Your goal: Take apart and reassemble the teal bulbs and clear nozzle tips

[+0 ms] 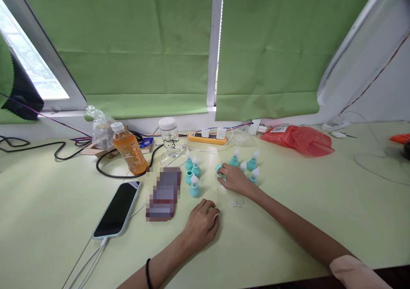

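My left hand [202, 223] rests low over the table with its fingers curled in. A small pale edge shows by its thumb, too little to name. My right hand [235, 179] reaches in from the right, its fingertips closed on a teal squeeze bulb [218, 168] that they partly cover. Left of it stands a group of teal bulbs, most with clear pointed tips, such as the front bulb [194, 190]; one open-topped bulb [188, 177] has no tip. More tipped bulbs [253, 162] stand behind and beside my right wrist. Small clear pieces [237, 202] lie below that hand.
Left are a phone [117, 210] on a white cable, a blurred-out dark red object [164, 195], an orange drink bottle [130, 150] and a clear jar [169, 139]. A yellow power strip [206, 139] and red bubble wrap [297, 140] lie at the back.
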`<state>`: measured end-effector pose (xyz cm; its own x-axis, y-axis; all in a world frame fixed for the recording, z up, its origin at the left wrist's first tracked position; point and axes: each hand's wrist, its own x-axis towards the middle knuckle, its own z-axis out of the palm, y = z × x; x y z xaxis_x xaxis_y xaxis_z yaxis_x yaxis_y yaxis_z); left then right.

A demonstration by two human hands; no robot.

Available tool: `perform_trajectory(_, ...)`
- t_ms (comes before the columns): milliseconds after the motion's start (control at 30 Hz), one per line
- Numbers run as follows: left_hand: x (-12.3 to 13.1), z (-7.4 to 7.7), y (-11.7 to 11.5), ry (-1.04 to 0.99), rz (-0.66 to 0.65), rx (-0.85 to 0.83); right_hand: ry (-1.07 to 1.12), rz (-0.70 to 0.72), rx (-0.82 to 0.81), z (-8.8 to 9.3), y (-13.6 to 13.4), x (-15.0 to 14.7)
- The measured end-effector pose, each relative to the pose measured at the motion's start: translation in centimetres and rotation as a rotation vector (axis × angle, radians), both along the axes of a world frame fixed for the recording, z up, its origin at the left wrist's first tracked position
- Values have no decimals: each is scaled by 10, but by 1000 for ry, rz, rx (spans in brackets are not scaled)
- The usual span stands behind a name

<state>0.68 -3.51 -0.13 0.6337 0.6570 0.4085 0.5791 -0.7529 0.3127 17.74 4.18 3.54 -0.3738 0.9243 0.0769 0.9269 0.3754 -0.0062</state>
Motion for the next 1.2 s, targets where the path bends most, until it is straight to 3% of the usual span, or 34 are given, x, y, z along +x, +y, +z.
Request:
perform_trajectory(300, -1, 0, 0, -12, 22, -25, 46, -39, -5, 0, 17, -8)
perform_trajectory(400, -2, -1, 1, -102, 88, -68, 336, 27, -28, 5, 9, -10)
perform_trajectory(467, -3, -1, 2, -205, 150, -62, 708, 109, -239, 7, -2, -10)
perform_trajectory(533, -3, -1, 1, -279, 180, -25, 1028, 141, -563, 5, -15, -10)
perform_trajectory(600, -3, 0, 0, -316, 159, -13, 1181, 119, -832, 0, -27, -9)
perform_trajectory(667, -2, 1, -2, -341, 115, -57, 1165, 114, -974, -3, -36, -8)
perform_trajectory(733, -1, 2, -3, -374, 82, -114, 1045, 129, -901, -4, -40, -7)
perform_trajectory(867, -1, 1, -2, -532, 139, -174, 696, 78, -128, 1, -30, -2)
perform_trajectory(900, -2, 1, -1, -572, 163, -198, 591, 79, 3, 1, -25, 0)
perform_trajectory(1067, -2, 1, 1, -535, 226, -366, 169, 122, 67, -9, -8, 5)
perform_trajectory(1200, -1, 1, 1, -488, 227, -445, 48, 147, 13, -20, -2, 4)
